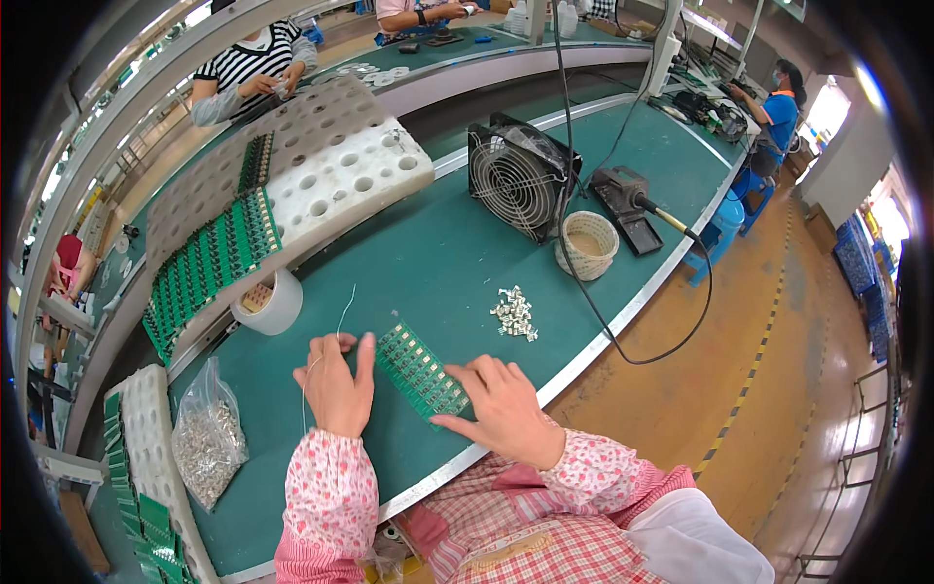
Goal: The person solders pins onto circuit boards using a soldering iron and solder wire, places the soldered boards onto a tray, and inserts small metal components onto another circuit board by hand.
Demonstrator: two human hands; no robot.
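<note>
A green circuit board panel (pixel 420 370) with rows of small pale metal parts lies aslant on the green bench in front of me. My right hand (pixel 506 409) grips its near right end, thumb on the near edge and fingers on the far one. Beside its left end is my left hand (pixel 339 384), fingers curled and thumb pointing forward. A thin pale wire (pixel 347 305) runs through the left fingers and trails down past the wrist; the exact grip on it is partly hidden. Beyond the board sits a small pile of metal pieces (pixel 515 313).
A fan (pixel 520 180), a soldering iron stand (pixel 628 209) with a cable, and a tape roll (pixel 588 246) stand farther back. Left are a white roll (pixel 270 304), a bag of small parts (pixel 208 438) and foam blocks (pixel 336 165) carrying boards. Co-workers sit beyond.
</note>
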